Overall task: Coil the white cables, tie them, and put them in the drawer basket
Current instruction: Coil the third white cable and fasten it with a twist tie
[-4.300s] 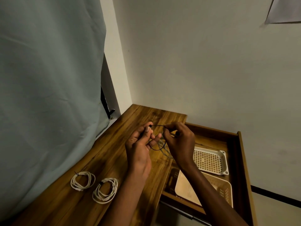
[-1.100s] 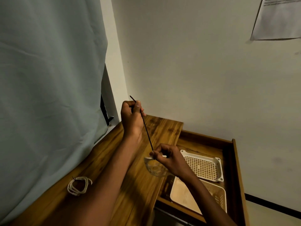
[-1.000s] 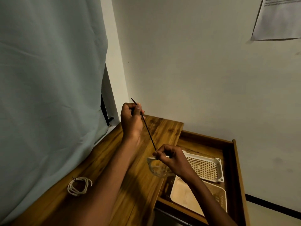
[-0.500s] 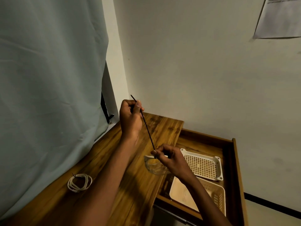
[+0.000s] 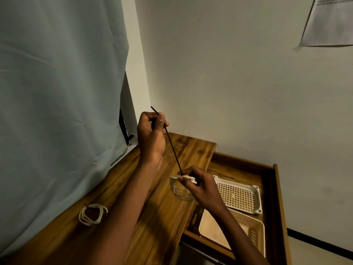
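Observation:
My right hand (image 5: 198, 185) pinches a coiled white cable (image 5: 179, 190) above the wooden desk's right edge. A black cable tie (image 5: 172, 148) runs taut from that coil up to my left hand (image 5: 151, 133), which grips its free end in a fist, the tip sticking out above the knuckles. A second coiled white cable (image 5: 93, 214), bound with a black tie, lies on the desk at the left. The cream drawer basket (image 5: 248, 226) sits in the open drawer, below and right of my right hand.
The open wooden drawer (image 5: 275, 188) also holds a white perforated tray (image 5: 237, 196) behind the basket. A pale blue curtain (image 5: 57, 92) hangs along the desk's left side. The wall is close behind, with a paper sheet (image 5: 330, 22) at the upper right.
Over the last second the hands have barely moved, the tie staying taut between them. Four seconds ago both hands were together looping the tie, and two coils were visible on the desk.

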